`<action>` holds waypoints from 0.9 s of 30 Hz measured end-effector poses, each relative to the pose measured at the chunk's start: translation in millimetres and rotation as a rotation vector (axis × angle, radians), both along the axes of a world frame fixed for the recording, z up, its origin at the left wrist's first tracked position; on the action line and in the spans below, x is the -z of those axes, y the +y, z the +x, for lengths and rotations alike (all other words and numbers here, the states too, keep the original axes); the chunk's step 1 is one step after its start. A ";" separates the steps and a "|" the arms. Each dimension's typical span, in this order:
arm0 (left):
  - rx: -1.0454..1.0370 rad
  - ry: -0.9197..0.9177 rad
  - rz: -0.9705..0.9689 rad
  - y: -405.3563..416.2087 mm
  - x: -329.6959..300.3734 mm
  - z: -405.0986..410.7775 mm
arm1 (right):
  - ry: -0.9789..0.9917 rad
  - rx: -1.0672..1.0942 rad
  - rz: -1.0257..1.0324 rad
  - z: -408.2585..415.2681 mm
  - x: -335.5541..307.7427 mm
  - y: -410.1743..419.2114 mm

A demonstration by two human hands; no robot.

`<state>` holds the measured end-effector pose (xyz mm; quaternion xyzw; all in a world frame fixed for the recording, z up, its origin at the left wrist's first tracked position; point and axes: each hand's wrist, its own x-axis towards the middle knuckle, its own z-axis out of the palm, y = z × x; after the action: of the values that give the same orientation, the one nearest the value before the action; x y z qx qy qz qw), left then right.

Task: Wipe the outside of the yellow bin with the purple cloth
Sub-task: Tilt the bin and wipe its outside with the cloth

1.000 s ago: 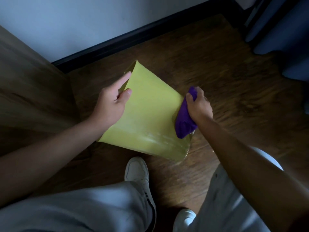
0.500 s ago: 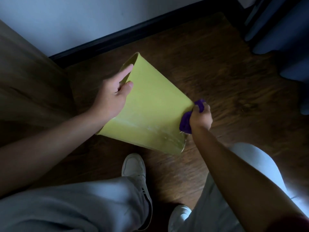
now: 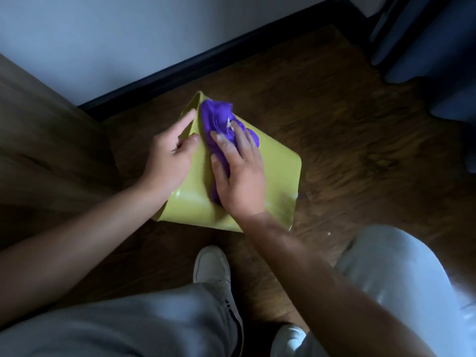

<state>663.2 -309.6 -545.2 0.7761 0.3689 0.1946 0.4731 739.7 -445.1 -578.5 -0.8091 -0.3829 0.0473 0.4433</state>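
Observation:
The yellow bin (image 3: 278,171) lies tipped on the wooden floor, one flat side facing up, its rim toward the wall. My left hand (image 3: 170,158) grips the bin's far left edge near the rim, thumb on the upper face. My right hand (image 3: 239,176) presses flat on the purple cloth (image 3: 216,117), which lies bunched on the upper face and sticks out past my fingers toward the rim. Part of the cloth is hidden under my palm.
A wooden cabinet side (image 3: 46,150) stands close on the left. A white wall with a black skirting board (image 3: 206,60) runs behind the bin. Dark blue fabric (image 3: 432,47) hangs at the upper right. My white shoe (image 3: 213,271) and light trousers are below the bin.
My right hand has carried the purple cloth from the bin's right edge near its base up onto the upper face, toward the rim. My left hand kept its grip.

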 end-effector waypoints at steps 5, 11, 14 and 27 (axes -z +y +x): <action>-0.039 0.031 0.003 1.7 0.7 -3.2 | 0.034 0.084 -0.132 3.0 27.1 -8.5; -0.038 -0.005 -0.011 -0.2 6.6 -8.5 | 0.151 0.300 -0.315 43.6 58.7 -35.6; -0.044 -0.013 -0.018 -4.8 8.0 -5.5 | 0.282 0.405 -0.372 58.1 71.7 -52.1; 0.000 0.005 -0.059 11.1 2.8 -2.9 | 0.543 0.564 -0.538 61.4 92.0 -93.1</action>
<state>660.4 -298.4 -548.0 0.7623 0.3756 0.1817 0.4947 801.0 -538.2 -670.5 -0.9258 0.0071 0.2325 0.2979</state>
